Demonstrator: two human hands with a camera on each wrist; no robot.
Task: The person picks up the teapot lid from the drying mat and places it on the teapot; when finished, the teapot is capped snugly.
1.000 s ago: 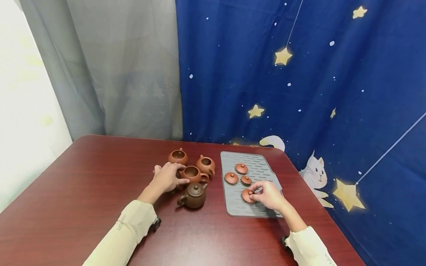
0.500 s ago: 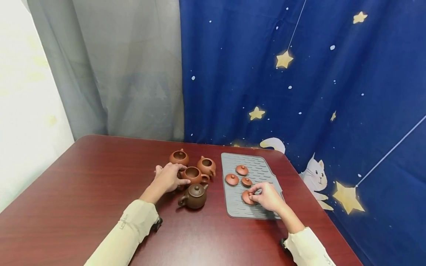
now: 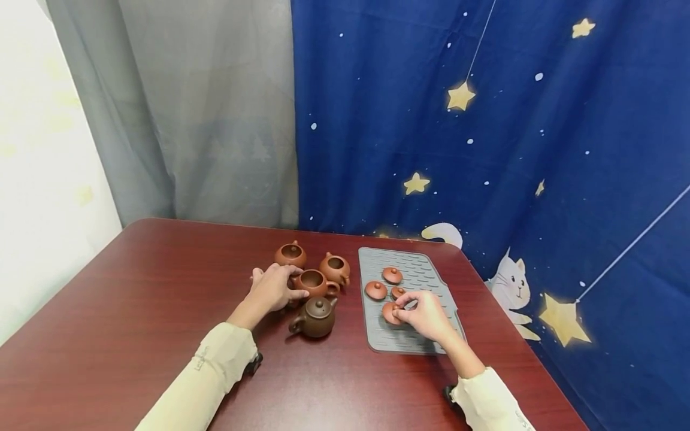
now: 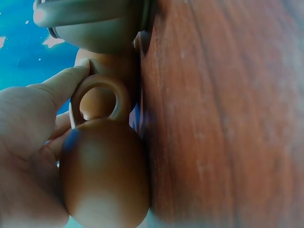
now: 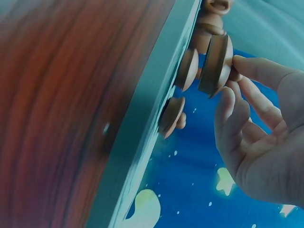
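My left hand (image 3: 268, 290) holds the side of a lidless reddish-brown clay teapot (image 3: 315, 291), thumb and fingers on opposite sides of its rim. Under the palm, the left wrist view shows another rounded clay teapot (image 4: 107, 175) with a ring handle, mostly hidden from the head camera. A darker lidded teapot (image 3: 317, 323) stands just in front. With thumb and fingertips, my right hand (image 3: 428, 317) pinches the knob of a clay lid (image 3: 389, 313). That lid (image 5: 217, 66) hangs above the mat in the right wrist view.
Two more lidless teapots, one at back left (image 3: 290, 256) and one at back right (image 3: 335, 269), stand behind the held one. A grey ridged mat (image 3: 426, 269) carries several lids, including a back lid (image 3: 392, 275) and a left lid (image 3: 375, 291). Curtains (image 3: 377, 120) hang behind the table (image 3: 178, 269).
My right hand has lifted the lid and carried it a little to the left; it now partly covers the small lid behind. The left hand stays in place on the teapot.
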